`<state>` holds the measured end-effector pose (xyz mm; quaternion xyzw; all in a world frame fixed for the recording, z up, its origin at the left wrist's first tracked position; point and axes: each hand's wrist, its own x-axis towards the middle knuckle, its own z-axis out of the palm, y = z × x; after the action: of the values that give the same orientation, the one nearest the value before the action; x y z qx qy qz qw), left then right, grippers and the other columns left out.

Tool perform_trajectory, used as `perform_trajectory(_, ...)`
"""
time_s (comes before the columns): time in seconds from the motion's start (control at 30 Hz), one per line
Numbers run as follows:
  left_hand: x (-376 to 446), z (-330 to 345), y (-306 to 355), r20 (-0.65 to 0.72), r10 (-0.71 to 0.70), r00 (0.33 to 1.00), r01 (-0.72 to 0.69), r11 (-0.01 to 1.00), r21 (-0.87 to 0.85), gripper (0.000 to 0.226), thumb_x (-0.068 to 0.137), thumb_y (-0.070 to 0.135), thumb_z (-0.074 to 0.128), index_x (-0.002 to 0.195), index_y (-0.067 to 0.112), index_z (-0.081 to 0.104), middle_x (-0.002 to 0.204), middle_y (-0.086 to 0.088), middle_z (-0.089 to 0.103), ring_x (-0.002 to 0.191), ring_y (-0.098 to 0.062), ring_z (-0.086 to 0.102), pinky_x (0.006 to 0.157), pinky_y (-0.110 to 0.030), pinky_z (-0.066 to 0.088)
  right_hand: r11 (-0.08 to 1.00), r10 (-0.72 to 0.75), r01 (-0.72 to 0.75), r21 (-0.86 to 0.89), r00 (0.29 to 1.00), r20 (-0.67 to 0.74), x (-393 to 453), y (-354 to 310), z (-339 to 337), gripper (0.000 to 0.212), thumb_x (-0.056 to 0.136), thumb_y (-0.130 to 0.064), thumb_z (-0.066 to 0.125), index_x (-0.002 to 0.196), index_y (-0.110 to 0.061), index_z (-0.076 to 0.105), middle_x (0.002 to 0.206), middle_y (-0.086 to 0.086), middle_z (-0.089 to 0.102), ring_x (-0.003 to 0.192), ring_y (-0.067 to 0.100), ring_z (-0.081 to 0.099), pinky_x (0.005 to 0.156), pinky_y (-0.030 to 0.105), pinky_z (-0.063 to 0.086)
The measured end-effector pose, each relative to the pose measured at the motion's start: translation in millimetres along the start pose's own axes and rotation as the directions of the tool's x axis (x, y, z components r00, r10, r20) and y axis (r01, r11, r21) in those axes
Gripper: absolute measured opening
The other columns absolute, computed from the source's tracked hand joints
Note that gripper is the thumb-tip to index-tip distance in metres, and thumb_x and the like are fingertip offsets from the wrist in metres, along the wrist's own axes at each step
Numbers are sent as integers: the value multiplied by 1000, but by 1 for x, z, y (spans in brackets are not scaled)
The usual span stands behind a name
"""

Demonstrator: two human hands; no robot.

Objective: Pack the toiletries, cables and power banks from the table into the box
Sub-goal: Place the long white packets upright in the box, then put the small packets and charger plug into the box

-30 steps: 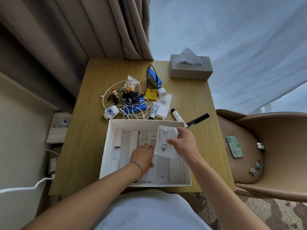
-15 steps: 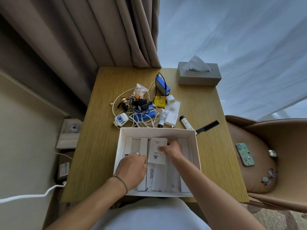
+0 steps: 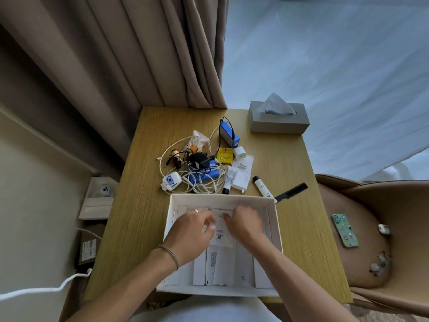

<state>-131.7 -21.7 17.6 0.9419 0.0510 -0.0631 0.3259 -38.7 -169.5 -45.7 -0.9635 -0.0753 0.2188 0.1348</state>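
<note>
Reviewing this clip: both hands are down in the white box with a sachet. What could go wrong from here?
1. The white cables coil over the blue power bank and black adapter; lifting one may drag the rest.
2. The box already holds flat white packets, so bulky items may not sit level.
3. The black comb lies beside the box corner; it could get knocked off.

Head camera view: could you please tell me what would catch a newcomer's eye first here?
Both hands, left hand and right hand, reach into the open white box at the table's near edge, over a white sachet lying inside. Just beyond the box sits a tangle of white cables around a blue power bank. A grey tissue box stands at the far right corner.
</note>
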Motion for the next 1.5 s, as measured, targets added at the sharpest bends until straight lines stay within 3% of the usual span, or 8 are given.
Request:
perform_trajectory(0.2,45,-20,24,-5,-23,1000,23,993,-112,17,92,29,61,106,28,71,95,13,69,90,-1,62,82,-28,56,996,-13,21,87,995,-99,0,-3,-60,36,89,-38,52,62,-15,54,62,-1,60,55,17,54,47,26,38)
perform_trajectory(0.47,111,-22,39,56,-80,995,79,997,24,19,92,33,57,105,28,69,98,10,70,91,-9,63,80,-29,54,945,60,-41,325,997,-49,64,20,-108,25,87,-22,54,87,-5,72,80,13,76,76,30,74,72,47,63)
perform_trajectory(0.63,145,-13,35,102,-199,975,200,980,-2,15,88,31,59,98,30,70,89,14,68,86,-8,63,76,-26,52,938,124,-113,327,992,-11,128,35,-101,19,85,-18,54,86,-12,72,80,3,75,75,20,72,68,38,60)
perform_trajectory(0.8,164,-2,21,134,-273,953,273,962,19,14,88,29,57,94,33,70,89,14,68,82,-2,61,65,-20,47,942,157,-143,302,987,-22,182,34,-77,28,89,-24,62,117,-20,63,110,0,70,90,18,65,76,35,58)
perform_trajectory(0.93,176,0,10,158,-293,943,288,956,54,17,89,27,56,95,32,70,90,13,67,84,-4,62,72,-25,53,962,143,-133,236,989,-23,205,30,-53,60,86,-45,74,134,-19,51,130,7,58,113,25,55,89,36,49)
perform_trajectory(1.17,195,0,-9,144,-252,957,237,965,111,14,90,27,55,92,32,68,86,15,63,81,-1,59,65,-21,47,973,189,-186,137,982,-10,229,27,-41,72,71,-46,85,125,-18,48,141,17,44,126,35,49,101,46,50)
perform_trajectory(1.37,218,6,-12,163,-205,965,175,968,180,12,93,28,54,93,33,64,86,15,61,80,-4,58,66,-24,47,949,208,-195,247,978,-27,236,31,-44,40,76,-28,80,100,-21,49,103,4,63,86,21,59,72,36,55)
perform_trajectory(1.5,238,10,-7,117,-167,979,143,972,189,18,92,21,52,92,26,68,95,8,62,86,-12,59,72,-30,51,831,251,-194,522,967,-41,228,45,-60,45,73,-14,85,102,-24,52,94,-2,62,77,14,63,68,39,60)
